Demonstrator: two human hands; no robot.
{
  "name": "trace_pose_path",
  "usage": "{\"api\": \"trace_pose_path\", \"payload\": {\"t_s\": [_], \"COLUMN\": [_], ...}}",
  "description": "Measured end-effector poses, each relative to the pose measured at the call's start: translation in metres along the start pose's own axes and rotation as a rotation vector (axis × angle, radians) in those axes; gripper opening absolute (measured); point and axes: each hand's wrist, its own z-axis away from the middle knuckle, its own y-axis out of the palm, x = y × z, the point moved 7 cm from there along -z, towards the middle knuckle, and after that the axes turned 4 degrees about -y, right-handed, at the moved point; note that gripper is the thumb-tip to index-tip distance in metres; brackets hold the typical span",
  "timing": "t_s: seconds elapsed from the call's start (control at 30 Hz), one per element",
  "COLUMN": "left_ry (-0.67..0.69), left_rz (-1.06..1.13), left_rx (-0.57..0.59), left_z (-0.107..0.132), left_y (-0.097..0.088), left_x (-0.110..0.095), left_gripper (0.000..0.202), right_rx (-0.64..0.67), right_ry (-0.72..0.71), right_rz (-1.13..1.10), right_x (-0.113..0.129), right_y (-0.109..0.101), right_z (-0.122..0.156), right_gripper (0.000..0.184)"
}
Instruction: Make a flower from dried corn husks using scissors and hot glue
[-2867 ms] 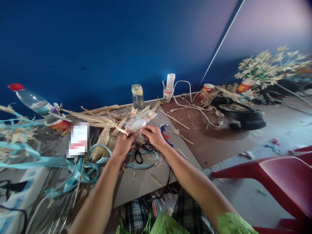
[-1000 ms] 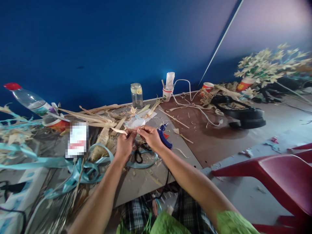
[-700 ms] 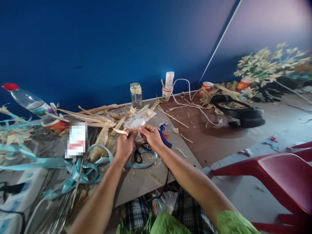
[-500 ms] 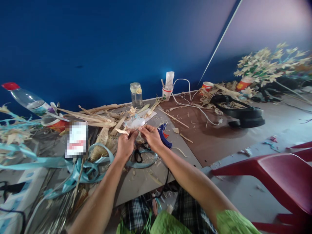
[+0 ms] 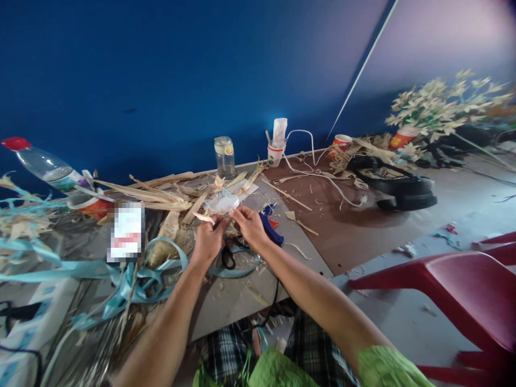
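Husk strip (image 5: pixel 204 218) partly hidden in left hand (image 5: pixel 208 242); red chair (image 5: pixel 471 287) cut by right edge

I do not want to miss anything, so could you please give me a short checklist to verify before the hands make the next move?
1. Left hand holds the pale husk strip: ok, its end sticks out at the thumb.
2. Right hand has a hold on something: cannot tell, anything between its fingertips is too small to see.
3. Black-handled scissors out of both hands: ok, they lie below them.
4. Blue glue gun cool: cannot tell, only that it lies beside the right hand.
5. Grey board free of scraps: not ok, bits are scattered over it.
6. Clear jar upright: ok.
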Motion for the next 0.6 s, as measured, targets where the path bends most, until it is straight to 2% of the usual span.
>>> {"api": "trace_pose_path", "payload": {"t_s": [0.2,0.4,0.6], "left_ry": [0.038,0.154,0.317], "left_rz": [-0.008,-0.047,-0.199], "left_rx": [-0.053,-0.028,-0.100], "left_z": [-0.002,0.000,0.006], "left_y": [-0.008,-0.001,-0.004], "left_x": [-0.001,-0.009,-0.024], "left_gripper": [0.028,0.022,0.021], "right_rx": [-0.020,-0.018,0.018], "right_ry": [-0.045,-0.095,-0.146], "right_rz": [0.079,0.215,0.267], "right_x": [0.007,0.016,0.023], "right_y": [-0.004,-0.004,0.000], "right_z": [0.000,0.000,0.003], "right_gripper": [0.037,0.041,0.041]}}
